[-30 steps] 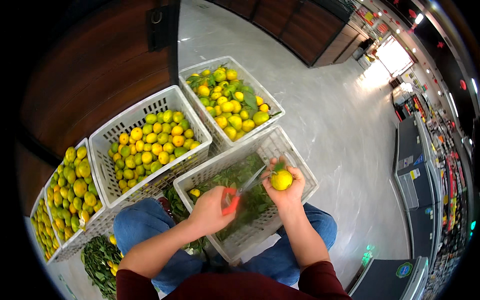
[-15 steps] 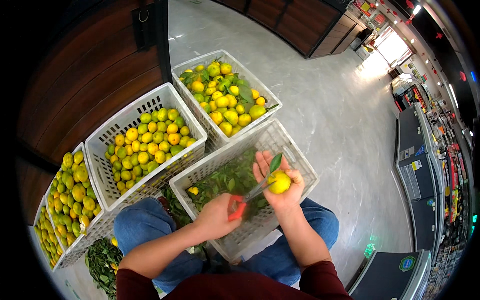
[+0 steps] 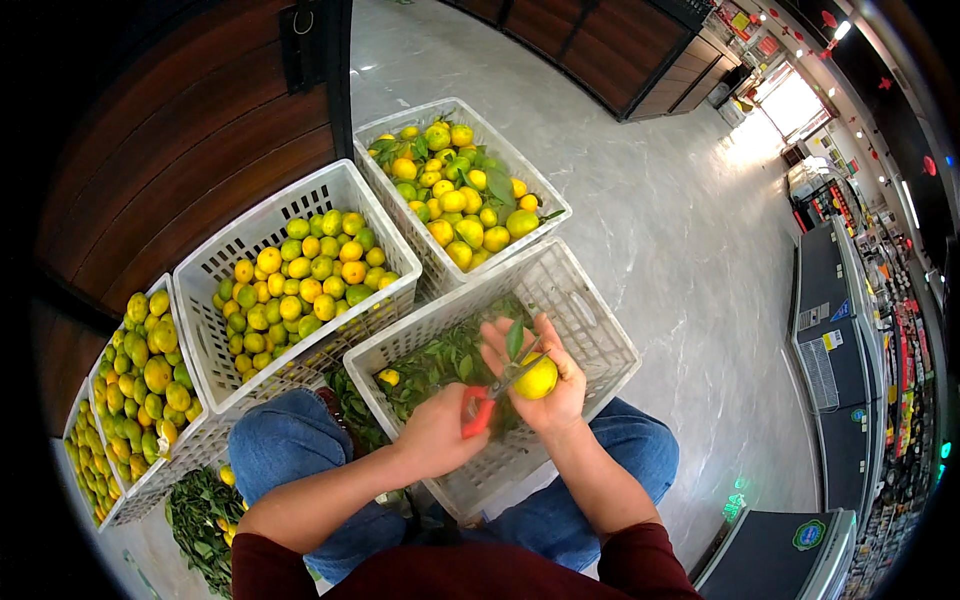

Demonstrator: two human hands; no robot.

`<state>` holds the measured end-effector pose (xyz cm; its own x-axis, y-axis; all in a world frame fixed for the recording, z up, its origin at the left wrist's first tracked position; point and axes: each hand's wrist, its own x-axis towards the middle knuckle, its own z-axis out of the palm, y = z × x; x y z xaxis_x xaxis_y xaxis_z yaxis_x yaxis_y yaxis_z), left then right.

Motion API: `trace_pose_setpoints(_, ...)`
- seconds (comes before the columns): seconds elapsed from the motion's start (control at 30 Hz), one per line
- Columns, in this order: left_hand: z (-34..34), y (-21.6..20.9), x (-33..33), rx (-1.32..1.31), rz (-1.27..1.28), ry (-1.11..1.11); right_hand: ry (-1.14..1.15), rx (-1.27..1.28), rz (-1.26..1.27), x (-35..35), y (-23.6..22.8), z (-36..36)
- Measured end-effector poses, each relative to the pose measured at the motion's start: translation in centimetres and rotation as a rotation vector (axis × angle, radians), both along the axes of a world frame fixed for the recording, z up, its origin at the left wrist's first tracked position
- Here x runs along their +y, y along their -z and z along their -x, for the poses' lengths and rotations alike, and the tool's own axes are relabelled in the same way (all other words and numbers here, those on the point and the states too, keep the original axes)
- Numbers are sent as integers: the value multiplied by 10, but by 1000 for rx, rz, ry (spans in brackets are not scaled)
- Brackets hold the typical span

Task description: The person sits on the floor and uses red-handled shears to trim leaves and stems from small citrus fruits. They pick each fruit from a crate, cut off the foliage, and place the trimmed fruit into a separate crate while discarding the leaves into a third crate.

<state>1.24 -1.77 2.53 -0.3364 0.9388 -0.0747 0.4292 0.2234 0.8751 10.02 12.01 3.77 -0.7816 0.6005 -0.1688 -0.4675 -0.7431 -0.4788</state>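
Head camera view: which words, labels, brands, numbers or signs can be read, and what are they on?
No text reads clearly.
Round green sticker on the near dark cabinet: too small.
White, yellow and blue labels on the far dark cabinet: too small.
Colourful packages at far right: too small and blurred.
Green light on the floor: too blurred.
Scissors, held fruit and white crates: no lettering visible.
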Motion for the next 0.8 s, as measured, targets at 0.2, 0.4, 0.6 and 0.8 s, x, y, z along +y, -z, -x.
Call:
trace_pose_setpoints(0.2, -5, 2, 1, 14, 32, -18, -17, -20, 44, -2, 2, 0)
trace_pose_setpoints(0.4, -7, 8, 4, 72, 72, -16, 23, -19, 103, -2, 7, -3)
trace_pose_setpoints(0.6, -5, 17, 5, 60, 73, -19, 33, -194, 254, -5, 7, -5)
trace_pose_setpoints(0.8, -13, 12, 4, -30, -60, 12, 0, -544, 408, 4, 82, -21)
